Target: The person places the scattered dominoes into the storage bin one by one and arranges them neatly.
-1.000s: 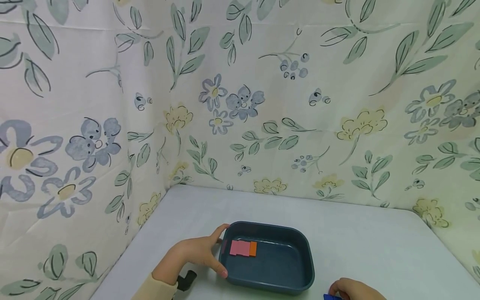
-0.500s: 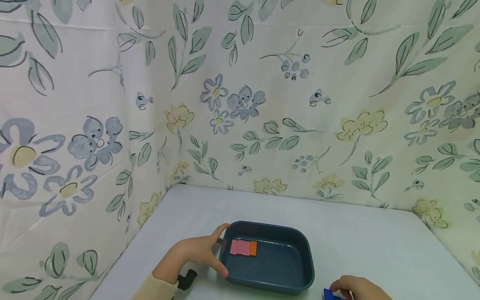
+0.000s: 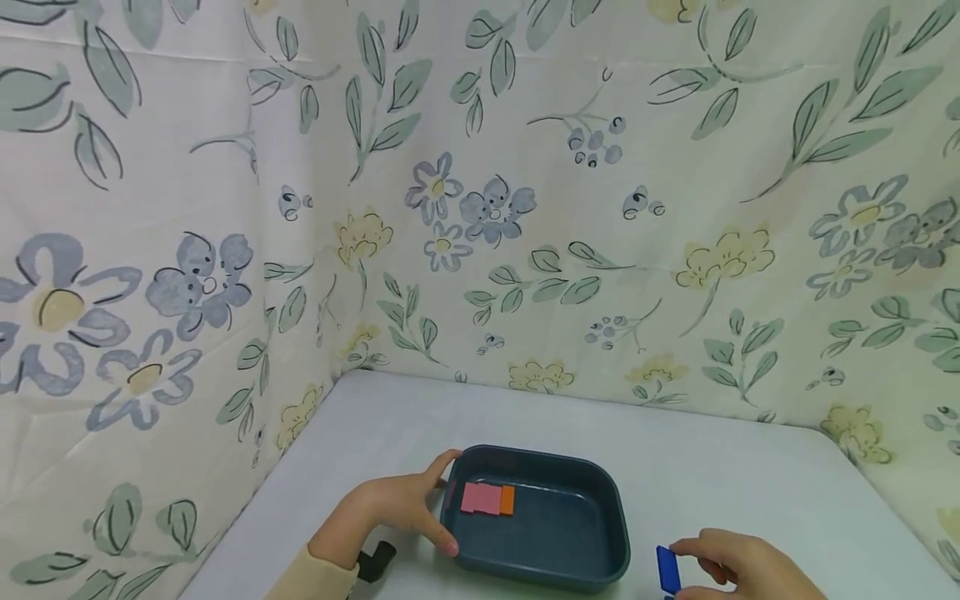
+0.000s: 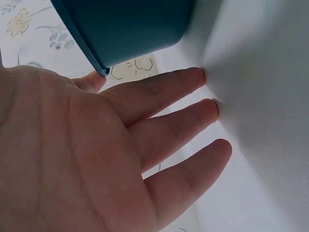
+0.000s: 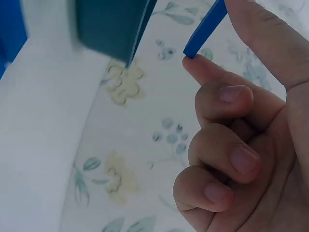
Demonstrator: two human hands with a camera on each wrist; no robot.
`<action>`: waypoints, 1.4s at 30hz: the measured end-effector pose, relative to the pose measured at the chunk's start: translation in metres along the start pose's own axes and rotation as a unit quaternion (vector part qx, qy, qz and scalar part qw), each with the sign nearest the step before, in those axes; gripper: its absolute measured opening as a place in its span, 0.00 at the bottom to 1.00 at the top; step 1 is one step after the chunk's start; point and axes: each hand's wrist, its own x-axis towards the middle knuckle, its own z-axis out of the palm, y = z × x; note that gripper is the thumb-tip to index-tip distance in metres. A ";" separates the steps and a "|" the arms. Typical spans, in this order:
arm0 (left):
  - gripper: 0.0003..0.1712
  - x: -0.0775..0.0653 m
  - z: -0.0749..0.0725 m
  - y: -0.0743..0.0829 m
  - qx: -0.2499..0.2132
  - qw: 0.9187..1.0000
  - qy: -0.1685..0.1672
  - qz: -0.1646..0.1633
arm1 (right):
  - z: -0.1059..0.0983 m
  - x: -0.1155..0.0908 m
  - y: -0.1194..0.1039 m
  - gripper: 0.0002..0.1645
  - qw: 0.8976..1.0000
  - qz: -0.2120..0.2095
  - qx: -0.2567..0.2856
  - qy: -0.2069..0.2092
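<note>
A dark teal tray (image 3: 555,575) stands on the table in the head view, with pink pieces (image 3: 482,498) and an orange piece (image 3: 507,500) inside at its left. My left hand (image 3: 401,504) rests against the tray's left end, thumb and index finger spread along it. In the left wrist view its other fingers (image 4: 169,125) are straight, their tips at the white table surface. To the right of the tray, my right hand (image 3: 738,567) pinches a flat blue tile (image 3: 668,571) upright between thumb and index finger. Its remaining fingers (image 5: 217,150) are curled into the palm.
Another blue thing (image 5: 10,34), blurred, shows at the left edge of the right wrist view. A black device (image 3: 377,562) sits at my left wrist. Flower-printed cloth (image 3: 525,275) hangs behind and beside the white table (image 3: 750,467).
My right hand has lifted the blue tile from the bottom edge of the head view, and it now stands upright between thumb and index finger. My left hand and the tray stay put.
</note>
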 end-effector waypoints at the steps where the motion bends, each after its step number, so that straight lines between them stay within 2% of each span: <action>1: 0.73 -0.001 0.000 0.000 0.001 1.000 0.001 0.000 | 0.000 0.003 -0.006 0.27 1.000 -0.002 0.000 -0.001; 8: 0.72 -0.001 -0.001 0.000 -0.002 1.000 0.001 -0.001 | 0.008 0.035 -0.048 0.29 0.999 -0.033 -0.030 0.014; 13: 0.72 0.001 0.000 -0.002 -0.001 1.000 0.000 -0.003 | 0.024 0.063 -0.071 0.32 0.999 -0.022 -0.044 0.016; 15: 0.71 0.002 0.001 -0.003 0.000 1.000 0.000 -0.002 | 0.032 0.072 -0.076 0.33 0.998 -0.016 -0.050 0.018; 24: 0.71 -0.001 0.001 0.000 -0.004 1.000 0.001 -0.005 | 0.062 0.096 -0.085 0.29 0.997 -0.043 -0.054 0.047; 32: 0.71 -0.001 0.000 -0.001 -0.002 1.000 0.007 -0.009 | 0.089 0.115 -0.105 0.27 0.998 0.014 -0.057 0.035; 42: 0.71 -0.001 0.000 -0.002 0.004 1.000 0.004 0.001 | 0.107 0.138 -0.125 0.24 0.997 0.025 -0.065 0.028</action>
